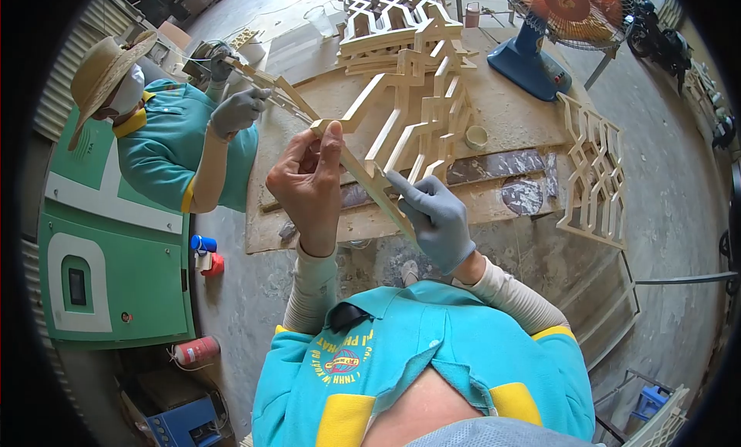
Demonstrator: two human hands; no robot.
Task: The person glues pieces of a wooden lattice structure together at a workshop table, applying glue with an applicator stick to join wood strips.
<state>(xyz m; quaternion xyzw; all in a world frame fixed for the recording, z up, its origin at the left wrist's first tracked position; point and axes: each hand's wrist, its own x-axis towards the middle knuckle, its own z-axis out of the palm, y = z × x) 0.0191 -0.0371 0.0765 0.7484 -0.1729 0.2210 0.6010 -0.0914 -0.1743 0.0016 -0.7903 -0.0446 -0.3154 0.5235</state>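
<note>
Wooden lattice (359, 169) | raised over counter's (517, 126) near edge | left hand (312, 181): pinching its long edge | right hand (437, 221): gloved, fingers curled, index touching, grip unclear | likely light, stiff, fragile at thin joints; best held along long edge

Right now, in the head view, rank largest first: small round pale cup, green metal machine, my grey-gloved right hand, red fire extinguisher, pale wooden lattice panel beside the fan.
1. Green machine
2. Lattice panel
3. Gloved right hand
4. Fire extinguisher
5. Cup
</note>
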